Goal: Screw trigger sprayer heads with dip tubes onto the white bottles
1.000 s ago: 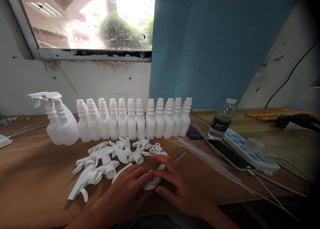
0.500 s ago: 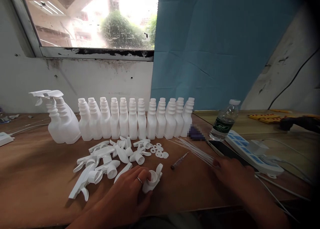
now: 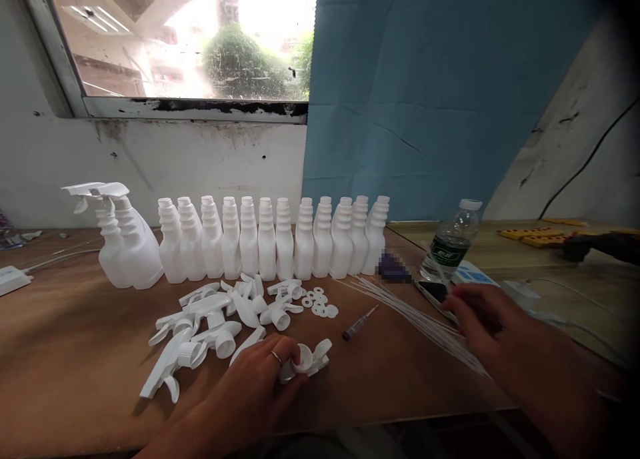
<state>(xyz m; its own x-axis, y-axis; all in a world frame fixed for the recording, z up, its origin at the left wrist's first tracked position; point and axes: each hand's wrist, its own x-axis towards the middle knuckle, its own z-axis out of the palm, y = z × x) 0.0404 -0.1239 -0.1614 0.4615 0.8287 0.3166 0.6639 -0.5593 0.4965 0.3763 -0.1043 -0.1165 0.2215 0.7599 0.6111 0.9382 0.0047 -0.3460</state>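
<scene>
My left hand (image 3: 253, 385) rests on the wooden table (image 3: 75, 352) with its fingers closed round a white spray trigger head (image 3: 309, 360). My right hand (image 3: 493, 325) hovers over the bundle of thin white dip tubes (image 3: 400, 309), fingers curled and slightly blurred, close to the black phone (image 3: 434, 291). I cannot see anything in it. A pile of white trigger heads (image 3: 210, 325) and several small white washers (image 3: 317, 302) lie in front of a row of open white bottles (image 3: 270, 242). Two bottles fitted with trigger heads (image 3: 123, 239) stand at the left end.
A small screwdriver (image 3: 358, 323) lies between my hands. A clear water bottle (image 3: 450, 242) and a white and blue power strip (image 3: 475, 275) with cables sit at the right. Yellow pieces (image 3: 530, 235) lie far right. Window and blue curtain stand behind.
My right hand left the trigger head, swung right to the dip tubes and then lifted a little toward the phone. My left hand kept the trigger head and tilted it.
</scene>
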